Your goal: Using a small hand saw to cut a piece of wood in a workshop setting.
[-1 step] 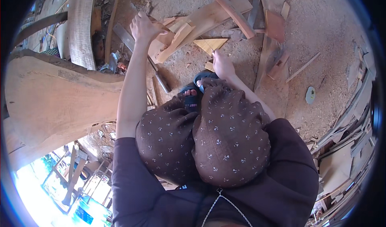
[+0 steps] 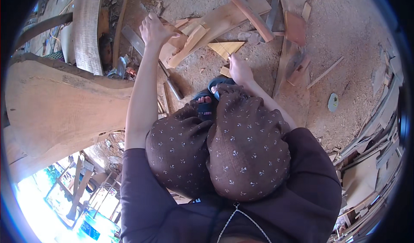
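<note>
My left hand (image 2: 156, 31) grips a brown wooden piece (image 2: 177, 43) at the top centre, fingers curled and thumb across it, above pale offcuts (image 2: 191, 42). My right hand (image 2: 239, 70) is closed, its fingertips at the lower edge of a yellow triangular piece (image 2: 225, 47); what exactly they pinch is unclear. A small yellow block (image 2: 224, 71) lies beside that hand. A long tool with a cylindrical handle (image 2: 174, 86) lies below my left hand, near my sandalled feet (image 2: 204, 107).
A large wooden slab (image 2: 64, 113) fills the left side, with upright boards (image 2: 86, 32) beyond it. A reddish plank (image 2: 246, 12), a square red board (image 2: 295, 27) and a round pale disc (image 2: 332, 102) lie on the dusty floor. Stacked scrap boards (image 2: 358, 178) line the right edge.
</note>
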A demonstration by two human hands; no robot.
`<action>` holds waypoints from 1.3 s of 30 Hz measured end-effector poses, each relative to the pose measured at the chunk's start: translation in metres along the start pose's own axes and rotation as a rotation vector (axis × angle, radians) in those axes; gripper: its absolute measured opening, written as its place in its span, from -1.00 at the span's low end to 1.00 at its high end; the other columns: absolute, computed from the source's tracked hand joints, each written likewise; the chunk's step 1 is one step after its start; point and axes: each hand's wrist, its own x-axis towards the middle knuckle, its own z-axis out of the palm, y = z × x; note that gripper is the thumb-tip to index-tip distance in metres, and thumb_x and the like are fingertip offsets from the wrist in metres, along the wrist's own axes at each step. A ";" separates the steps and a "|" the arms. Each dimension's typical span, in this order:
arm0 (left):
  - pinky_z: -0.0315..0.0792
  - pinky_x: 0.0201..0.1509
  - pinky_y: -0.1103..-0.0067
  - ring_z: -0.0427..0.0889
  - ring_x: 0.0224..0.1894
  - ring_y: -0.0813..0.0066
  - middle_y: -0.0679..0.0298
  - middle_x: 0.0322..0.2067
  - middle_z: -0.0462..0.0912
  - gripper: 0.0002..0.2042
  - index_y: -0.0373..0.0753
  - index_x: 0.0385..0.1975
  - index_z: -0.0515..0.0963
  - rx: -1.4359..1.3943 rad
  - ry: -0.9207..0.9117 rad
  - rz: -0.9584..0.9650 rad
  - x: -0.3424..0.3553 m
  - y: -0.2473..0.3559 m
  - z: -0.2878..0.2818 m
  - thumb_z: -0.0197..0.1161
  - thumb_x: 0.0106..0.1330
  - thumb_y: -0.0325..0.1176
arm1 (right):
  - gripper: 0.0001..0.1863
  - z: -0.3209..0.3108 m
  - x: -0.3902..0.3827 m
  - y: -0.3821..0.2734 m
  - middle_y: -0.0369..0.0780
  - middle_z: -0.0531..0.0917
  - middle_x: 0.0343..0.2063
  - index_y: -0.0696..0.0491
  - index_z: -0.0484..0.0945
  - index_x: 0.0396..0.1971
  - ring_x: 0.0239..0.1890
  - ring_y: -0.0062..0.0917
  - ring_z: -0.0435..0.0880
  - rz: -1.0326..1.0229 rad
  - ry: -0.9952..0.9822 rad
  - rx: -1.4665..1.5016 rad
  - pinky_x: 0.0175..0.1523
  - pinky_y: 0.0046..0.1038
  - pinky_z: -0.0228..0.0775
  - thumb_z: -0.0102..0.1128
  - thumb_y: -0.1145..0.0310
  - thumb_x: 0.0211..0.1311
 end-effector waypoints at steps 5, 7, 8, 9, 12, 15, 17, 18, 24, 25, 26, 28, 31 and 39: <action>0.24 0.25 0.33 0.40 0.14 0.14 0.03 0.02 0.45 -0.01 -0.40 0.01 0.28 0.032 0.023 -0.012 0.002 -0.004 0.004 0.58 -0.41 0.12 | -0.84 -0.020 -0.013 0.014 0.08 0.58 -0.54 0.11 0.39 -0.28 -0.41 0.04 0.58 0.006 -0.085 -0.015 -0.35 0.03 0.35 -0.11 0.34 0.30; 0.24 0.25 0.33 0.40 0.13 0.14 0.02 0.02 0.45 -0.02 -0.41 0.01 0.29 0.017 0.027 -0.033 0.002 -0.006 0.006 0.58 -0.40 0.13 | -0.84 -0.021 -0.022 0.021 0.08 0.58 -0.55 0.11 0.39 -0.28 -0.42 0.04 0.58 0.002 -0.080 -0.027 -0.36 0.04 0.35 -0.11 0.34 0.30; 0.24 0.24 0.33 0.39 0.14 0.13 0.01 0.02 0.45 -0.01 -0.41 0.01 0.28 0.024 0.021 -0.016 0.006 -0.008 0.005 0.58 -0.40 0.13 | -0.83 -0.021 -0.024 0.024 0.08 0.58 -0.56 0.11 0.39 -0.28 -0.42 0.03 0.58 0.002 -0.070 -0.037 -0.37 0.04 0.35 -0.11 0.33 0.30; 0.23 0.24 0.32 0.38 0.14 0.13 0.01 0.02 0.44 0.00 -0.42 0.02 0.27 0.029 0.009 0.007 0.008 -0.009 0.006 0.57 -0.39 0.14 | -0.83 -0.023 -0.024 0.028 0.08 0.58 -0.56 0.11 0.39 -0.28 -0.42 0.03 0.58 0.007 -0.076 -0.038 -0.37 0.04 0.35 -0.11 0.33 0.30; 0.23 0.24 0.31 0.37 0.15 0.11 0.00 0.00 0.44 0.02 -0.44 0.03 0.25 0.033 0.018 0.050 0.007 -0.009 0.011 0.57 -0.39 0.14 | -0.83 -0.025 -0.014 0.036 0.07 0.57 -0.59 0.12 0.39 -0.31 -0.45 0.04 0.57 -0.044 -0.094 -0.099 -0.38 0.04 0.34 -0.11 0.33 0.31; 0.23 0.24 0.30 0.36 0.15 0.10 -0.01 0.00 0.43 0.01 -0.43 0.03 0.25 0.048 0.024 0.043 0.003 -0.011 0.012 0.57 -0.38 0.15 | -0.83 -0.026 -0.006 0.038 0.06 0.56 -0.61 0.12 0.40 -0.34 -0.49 0.03 0.57 -0.068 -0.109 -0.077 -0.38 0.03 0.34 -0.10 0.33 0.31; 0.23 0.24 0.30 0.36 0.14 0.10 -0.01 0.01 0.43 0.01 -0.43 0.03 0.25 0.043 0.039 0.043 0.005 -0.007 0.011 0.57 -0.38 0.15 | -0.83 -0.024 -0.003 0.044 0.05 0.56 -0.63 0.12 0.41 -0.36 -0.52 0.01 0.57 -0.179 -0.015 -0.051 -0.39 0.02 0.34 -0.08 0.33 0.30; 0.23 0.24 0.31 0.37 0.14 0.10 -0.01 0.02 0.42 0.00 -0.42 0.02 0.25 0.051 0.052 0.034 0.003 -0.008 0.012 0.57 -0.38 0.15 | -0.83 -0.025 -0.003 0.040 0.05 0.56 -0.63 0.12 0.41 -0.36 -0.52 0.01 0.57 -0.176 -0.022 -0.049 -0.39 0.02 0.34 -0.08 0.33 0.30; 0.24 0.23 0.32 0.37 0.13 0.12 0.01 0.00 0.42 0.01 -0.42 0.02 0.24 0.083 0.058 0.036 0.001 -0.014 0.012 0.57 -0.39 0.14 | -0.82 -0.039 0.009 0.020 0.08 0.57 -0.56 0.13 0.43 -0.35 -0.42 -0.02 0.59 -0.059 -0.120 -0.115 -0.32 -0.01 0.37 -0.06 0.33 0.28; 0.24 0.23 0.32 0.37 0.13 0.12 0.01 0.00 0.42 0.01 -0.42 0.02 0.24 0.086 0.052 0.036 -0.001 -0.014 0.011 0.57 -0.39 0.14 | -0.81 -0.045 0.015 0.005 0.08 0.59 -0.53 0.13 0.45 -0.32 -0.39 -0.03 0.60 -0.069 -0.145 -0.119 -0.29 -0.02 0.39 -0.07 0.33 0.29; 0.24 0.22 0.33 0.38 0.12 0.12 0.01 0.00 0.42 0.01 -0.42 0.02 0.25 0.094 0.055 0.031 -0.003 -0.016 0.010 0.57 -0.39 0.14 | -0.80 -0.045 0.018 -0.008 0.08 0.60 -0.49 0.14 0.46 -0.28 -0.35 -0.04 0.61 -0.081 -0.170 -0.122 -0.27 -0.03 0.40 -0.08 0.33 0.29; 0.25 0.21 0.34 0.38 0.11 0.13 0.01 -0.01 0.43 0.01 -0.41 0.02 0.25 0.090 0.058 0.043 -0.007 -0.006 0.010 0.57 -0.40 0.15 | -0.78 -0.037 0.038 -0.014 0.07 0.61 -0.47 0.15 0.47 -0.26 -0.34 -0.04 0.62 -0.081 -0.163 -0.100 -0.25 -0.04 0.42 -0.09 0.34 0.29; 0.26 0.19 0.35 0.39 0.09 0.15 0.01 -0.01 0.43 0.01 -0.42 0.01 0.25 0.130 0.129 0.031 -0.008 0.003 0.013 0.57 -0.40 0.16 | -0.76 -0.016 0.084 -0.038 0.05 0.63 -0.45 0.18 0.49 -0.23 -0.33 -0.05 0.64 -0.099 -0.156 -0.112 -0.24 -0.06 0.44 -0.11 0.35 0.29; 0.23 0.22 0.35 0.38 0.13 0.14 0.00 0.00 0.45 0.00 -0.43 0.01 0.30 0.092 0.103 0.030 -0.009 0.007 0.009 0.56 -0.40 0.17 | -0.77 -0.012 0.066 -0.034 0.07 0.62 -0.49 0.18 0.46 -0.23 -0.37 0.00 0.62 -0.139 -0.116 -0.059 -0.25 -0.04 0.42 -0.13 0.35 0.30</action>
